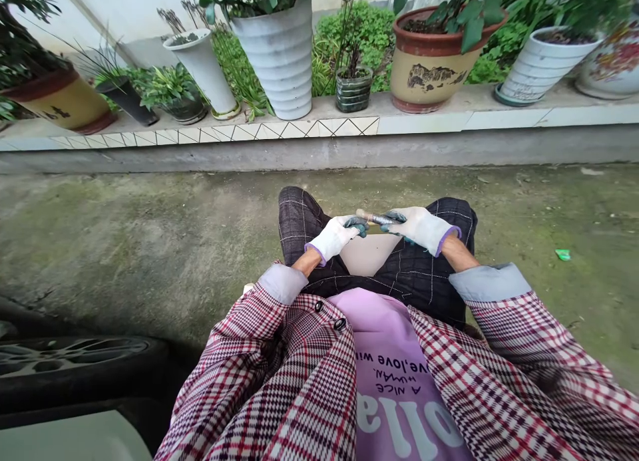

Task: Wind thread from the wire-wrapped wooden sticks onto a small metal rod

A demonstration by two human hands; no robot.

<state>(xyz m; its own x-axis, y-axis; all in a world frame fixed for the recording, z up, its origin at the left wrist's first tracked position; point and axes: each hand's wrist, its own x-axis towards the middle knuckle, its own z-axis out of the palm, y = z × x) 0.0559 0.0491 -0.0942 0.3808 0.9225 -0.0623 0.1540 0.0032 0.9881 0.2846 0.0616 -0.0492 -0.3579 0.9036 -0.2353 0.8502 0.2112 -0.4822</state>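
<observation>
Both my hands wear white knit gloves with green-coated fingers and purple cuffs, and they meet above my lap. My right hand [418, 228] is closed around a short stick-like tool [378, 217] with a pale, wood-coloured end and a silvery, wrapped-looking middle; its exact kind does not show. The pale end points at my left hand [342, 235]. That hand's fingers are curled together just under this end, and what they pinch is too small to make out. Below the hands, between my thighs, a smooth beige surface [372, 253] shows.
Ahead, a low tiled ledge [324, 128] carries several potted plants, among them a tall white ribbed pot [277, 62] and a brown-rimmed pot [429, 68]. A car wheel [74, 354] is at lower left. A green wrapper [562, 255] lies on the concrete ground [150, 228].
</observation>
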